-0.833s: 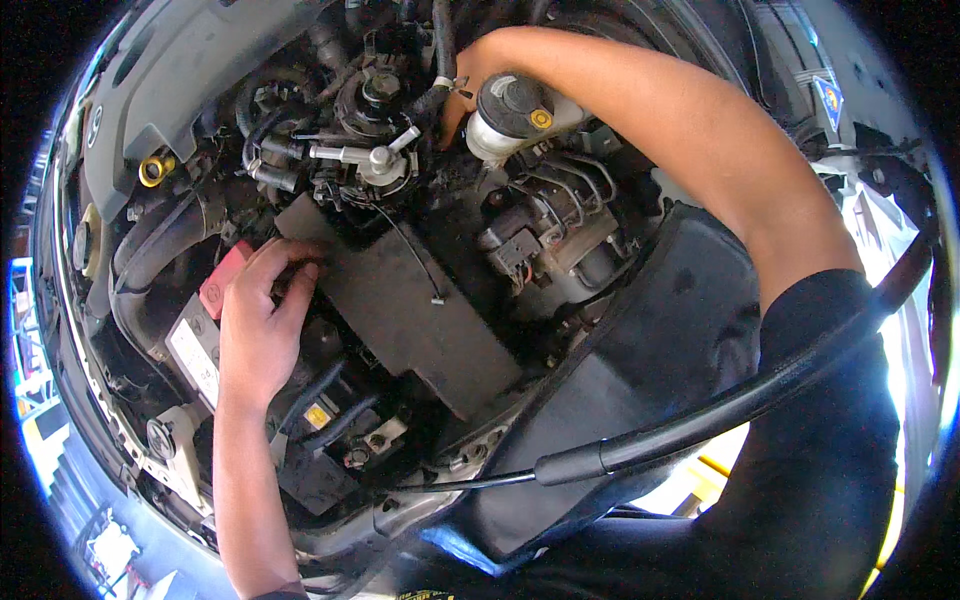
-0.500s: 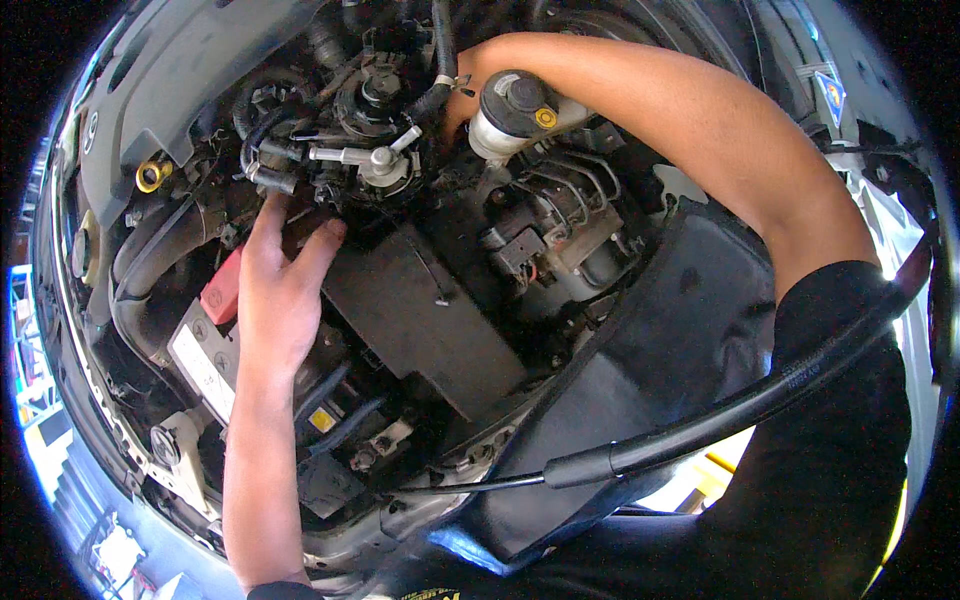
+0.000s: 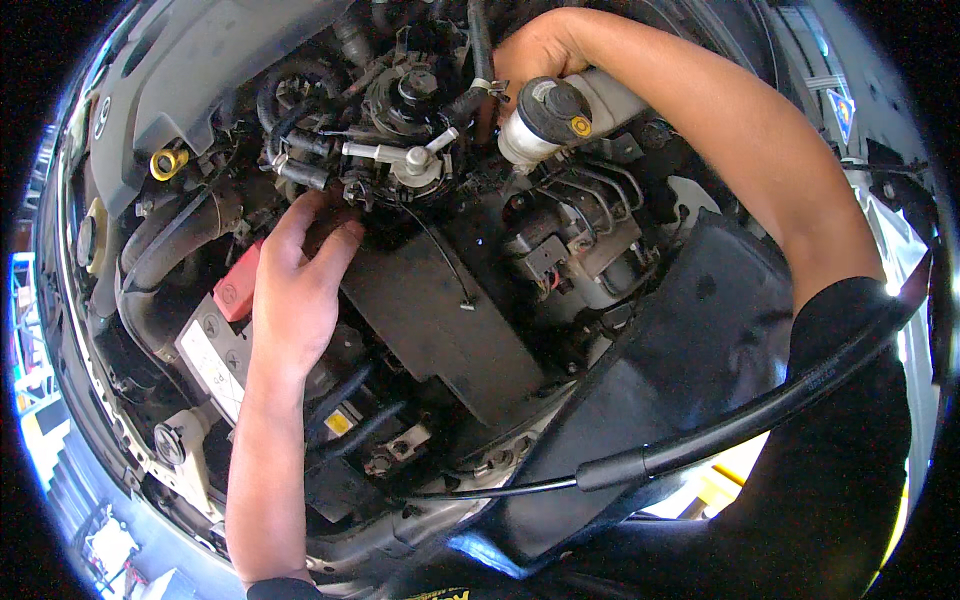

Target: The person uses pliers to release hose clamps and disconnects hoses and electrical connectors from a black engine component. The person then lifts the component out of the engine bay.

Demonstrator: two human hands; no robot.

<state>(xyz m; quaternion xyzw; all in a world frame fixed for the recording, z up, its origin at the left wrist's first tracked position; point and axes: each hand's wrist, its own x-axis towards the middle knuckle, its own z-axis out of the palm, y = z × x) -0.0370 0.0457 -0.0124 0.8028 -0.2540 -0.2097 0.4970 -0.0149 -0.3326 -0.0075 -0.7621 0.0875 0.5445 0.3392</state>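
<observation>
My left hand [image 3: 298, 295] reaches beneath the hoses and the fuel filter housing [image 3: 415, 90], beside the battery's red terminal cover [image 3: 238, 283]. Its thumb and fingers curl toward each other around a dark part; the fingertips are hidden, so what they hold cannot be made out. My right arm arches over the brake fluid reservoir [image 3: 530, 137]. Behind that reservoir, my right hand [image 3: 527, 62] goes down on the far side of the filter housing, its fingers out of sight. A thin cable with a small plug [image 3: 466, 303] dangles over a flat black cover [image 3: 440, 335].
The battery [image 3: 210, 350] lies left of my left forearm. Metal pipes rise from a pump block [image 3: 590, 250] at centre right. A black fender cover [image 3: 660, 340] drapes the near side, crossed by a black strut [image 3: 700, 450]. A yellow dipstick ring [image 3: 168, 164] sits far left.
The view has shifted, so the engine parts appear further right and lower. More of my right hand's back shows behind the reservoir. My left hand stays beneath the filter housing.
</observation>
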